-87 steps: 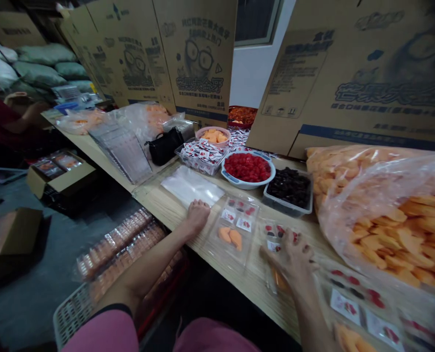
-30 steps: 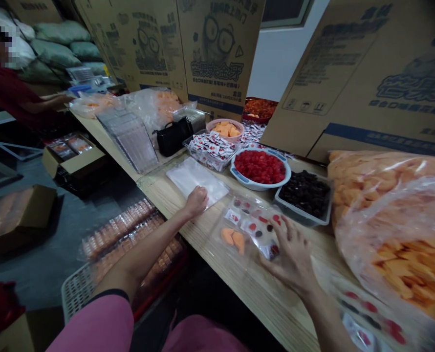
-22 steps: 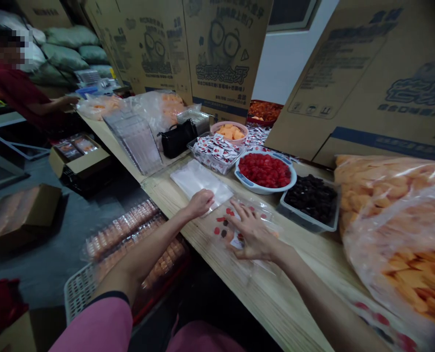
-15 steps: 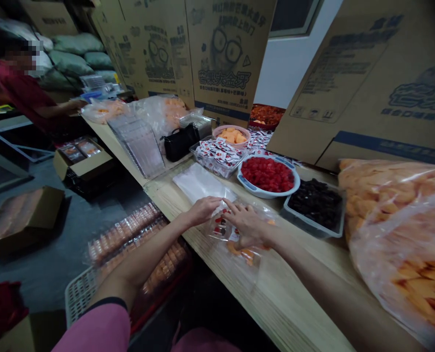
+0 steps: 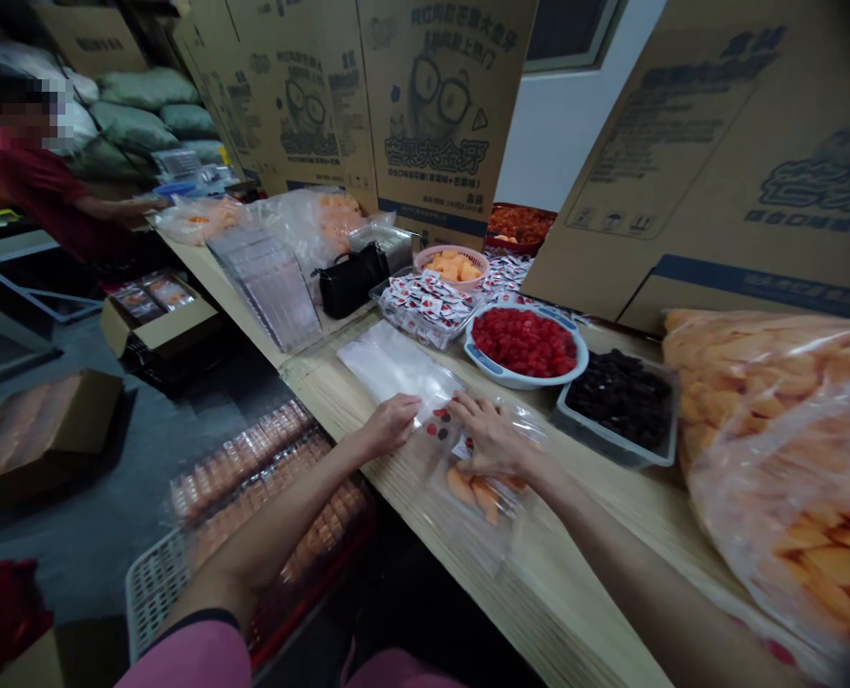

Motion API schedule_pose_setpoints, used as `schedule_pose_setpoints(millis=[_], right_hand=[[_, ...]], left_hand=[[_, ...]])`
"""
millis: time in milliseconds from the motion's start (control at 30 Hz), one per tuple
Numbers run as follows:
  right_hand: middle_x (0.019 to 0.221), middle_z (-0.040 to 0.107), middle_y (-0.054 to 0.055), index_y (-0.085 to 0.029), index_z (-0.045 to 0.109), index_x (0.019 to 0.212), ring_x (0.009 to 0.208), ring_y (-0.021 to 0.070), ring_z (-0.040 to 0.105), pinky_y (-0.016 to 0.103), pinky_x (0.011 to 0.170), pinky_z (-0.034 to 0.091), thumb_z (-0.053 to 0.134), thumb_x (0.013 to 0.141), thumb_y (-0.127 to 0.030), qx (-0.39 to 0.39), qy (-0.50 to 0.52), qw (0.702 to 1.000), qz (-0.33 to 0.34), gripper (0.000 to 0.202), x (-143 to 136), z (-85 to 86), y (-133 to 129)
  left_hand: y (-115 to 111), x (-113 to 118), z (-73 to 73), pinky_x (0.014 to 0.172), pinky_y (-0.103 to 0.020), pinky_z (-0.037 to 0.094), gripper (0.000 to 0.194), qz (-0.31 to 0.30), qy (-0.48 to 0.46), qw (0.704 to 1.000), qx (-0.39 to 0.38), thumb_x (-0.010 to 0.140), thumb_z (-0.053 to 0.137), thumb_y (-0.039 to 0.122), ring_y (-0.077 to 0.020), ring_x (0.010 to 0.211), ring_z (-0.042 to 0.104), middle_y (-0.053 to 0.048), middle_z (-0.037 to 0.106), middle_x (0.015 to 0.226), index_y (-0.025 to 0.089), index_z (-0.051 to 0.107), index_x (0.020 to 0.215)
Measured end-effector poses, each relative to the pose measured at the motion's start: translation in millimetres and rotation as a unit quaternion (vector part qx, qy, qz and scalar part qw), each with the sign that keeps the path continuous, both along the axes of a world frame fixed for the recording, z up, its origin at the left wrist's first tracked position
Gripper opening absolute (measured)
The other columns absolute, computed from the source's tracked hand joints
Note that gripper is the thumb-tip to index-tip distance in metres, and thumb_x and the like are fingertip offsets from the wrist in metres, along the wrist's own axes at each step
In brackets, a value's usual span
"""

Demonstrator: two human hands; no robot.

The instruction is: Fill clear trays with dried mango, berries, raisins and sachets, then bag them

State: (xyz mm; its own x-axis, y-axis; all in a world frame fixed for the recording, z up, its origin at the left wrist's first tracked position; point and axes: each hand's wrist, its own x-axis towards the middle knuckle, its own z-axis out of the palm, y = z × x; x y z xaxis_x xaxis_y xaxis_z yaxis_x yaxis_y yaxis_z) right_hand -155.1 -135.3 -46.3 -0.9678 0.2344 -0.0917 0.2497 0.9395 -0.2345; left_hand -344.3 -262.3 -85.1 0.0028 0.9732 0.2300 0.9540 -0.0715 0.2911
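My left hand (image 5: 393, 423) is closed, its fingertips pinching the edge of a clear plastic bag (image 5: 435, 468) on the table. Over the right side of the same bag, my right hand (image 5: 493, 435) curls its fingers and thumb round a clear packet. Orange fruit pieces (image 5: 478, 492) show in the packet below that hand, along with part of a white sachet. Dark and red spots (image 5: 437, 422) show through the plastic between my hands; whether they are printed or food I cannot tell. A stack of flat clear bags (image 5: 389, 358) lies just beyond my left hand.
Behind my hands stand a bowl of red fruit (image 5: 521, 342), a tub of dark pieces (image 5: 618, 397) and a tray of sachets (image 5: 429, 298). A large bag of orange pieces (image 5: 775, 411) is at the right. Filled packs (image 5: 274, 487) lie below left. A person (image 5: 45, 191) works far left.
My left hand has drawn back slightly, left and toward me, away from my right hand. My right fingers have curled more, and more orange pieces show below them.
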Motion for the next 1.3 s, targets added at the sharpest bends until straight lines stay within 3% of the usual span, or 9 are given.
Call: schedule_pose_setpoints(millis=[200, 400, 567, 667, 733, 800, 933, 1067, 1300], right_hand=[[0.137, 0.039, 0.018, -0.015, 0.049, 0.121, 0.109, 0.0373, 0.042, 0.048, 0.082, 0.037, 0.068, 0.059, -0.044, 0.029, 0.030, 0.999, -0.035, 0.071, -1.3, 3.3, -4.2], [0.140, 0.036, 0.022, -0.010, 0.046, 0.124, 0.112, 0.0398, 0.040, 0.053, 0.085, 0.035, 0.068, 0.058, -0.044, 0.048, 0.041, 0.997, -0.048, 0.078, -3.9, -1.1, -10.0], [0.148, 0.017, 0.027, -0.007, 0.027, 0.139, 0.125, 0.0445, 0.028, 0.060, 0.093, 0.029, 0.068, 0.056, -0.040, 0.026, 0.030, 0.997, -0.062, 0.098, -14.3, 2.0, -16.2], [0.151, 0.007, 0.028, -0.005, 0.030, 0.137, 0.130, 0.0429, 0.022, 0.058, 0.094, 0.029, 0.066, 0.058, -0.037, 0.011, 0.052, 0.996, -0.070, 0.093, -19.9, 2.3, -19.9], [0.151, 0.002, 0.028, -0.005, 0.031, 0.135, 0.133, 0.0416, 0.016, 0.057, 0.095, 0.029, 0.066, 0.059, -0.038, 0.005, 0.066, 0.995, -0.071, 0.090, -22.5, 1.0, -21.9], [0.151, 0.000, 0.028, -0.006, 0.028, 0.138, 0.136, 0.0408, 0.012, 0.059, 0.095, 0.029, 0.066, 0.060, -0.038, 0.001, 0.069, 0.995, -0.070, 0.093, -24.6, -1.0, -23.2], [0.152, -0.004, 0.026, -0.011, 0.013, 0.147, 0.138, 0.0407, 0.007, 0.061, 0.094, 0.030, 0.067, 0.060, -0.036, -0.007, 0.068, 0.995, -0.067, 0.105, -28.1, -4.7, -22.9], [0.152, -0.008, 0.025, -0.013, 0.008, 0.149, 0.138, 0.0414, 0.005, 0.063, 0.094, 0.031, 0.068, 0.059, -0.034, -0.014, 0.078, 0.994, -0.070, 0.110, -31.3, -7.7, -21.4], [0.152, -0.002, 0.027, -0.012, 0.003, 0.149, 0.139, 0.0423, 0.004, 0.068, 0.094, 0.028, 0.072, 0.062, -0.039, -0.049, 0.105, 0.990, -0.085, 0.115, -28.0, -11.4, -19.4]], left_hand=[[-1.0, 4.3, 2.2, 0.095, -0.037, 0.048, 0.022, -0.035, -0.006, 0.999, 0.028, 0.071, 0.049, 0.000, -0.0219, 0.111, 0.057, -0.015, 0.063, 0.115, 0.013, 0.061, 0.084], [2.0, 10.7, 4.1, 0.095, -0.037, 0.047, 0.023, -0.054, -0.049, 0.996, 0.043, 0.074, 0.049, 0.002, -0.0205, 0.111, 0.056, -0.012, 0.064, 0.115, 0.016, 0.062, 0.086], [6.6, 14.6, 15.7, 0.098, -0.035, 0.044, 0.023, -0.089, -0.079, 0.992, 0.049, 0.075, 0.046, 0.001, -0.0183, 0.117, 0.052, -0.010, 0.063, 0.115, 0.017, 0.062, 0.079], [7.9, 15.1, 21.8, 0.097, -0.031, 0.043, 0.022, -0.102, -0.079, 0.991, 0.033, 0.073, 0.046, -0.001, -0.0172, 0.114, 0.052, -0.008, 0.064, 0.104, 0.018, 0.057, 0.069], [9.5, 15.3, 21.3, 0.095, -0.030, 0.044, 0.019, -0.076, -0.063, 0.995, 0.023, 0.069, 0.049, 0.000, -0.0175, 0.109, 0.053, -0.007, 0.064, 0.099, 0.018, 0.054, 0.065], [13.2, 16.2, 17.1, 0.090, -0.030, 0.045, 0.016, -0.004, -0.032, 0.999, 0.016, 0.066, 0.051, 0.002, -0.0187, 0.101, 0.054, -0.007, 0.062, 0.096, 0.018, 0.054, 0.068], [25.8, 20.3, 7.3, 0.085, -0.041, 0.045, 0.015, 0.111, 0.004, 0.994, 0.020, 0.071, 0.047, 0.007, -0.0250, 0.092, 0.052, -0.012, 0.059, 0.090, 0.015, 0.056, 0.080], [34.5, 28.5, 3.9, 0.088, -0.044, 0.044, 0.016, 0.115, -0.001, 0.993, 0.028, 0.071, 0.046, 0.007, -0.0264, 0.094, 0.051, -0.014, 0.058, 0.090, 0.013, 0.058, 0.081], [32.1, 39.1, 3.5, 0.084, -0.035, 0.049, 0.023, 0.034, -0.047, 0.997, 0.050, 0.076, 0.043, 0.007, -0.0208, 0.094, 0.056, -0.010, 0.062, 0.095, 0.014, 0.057, 0.093]])
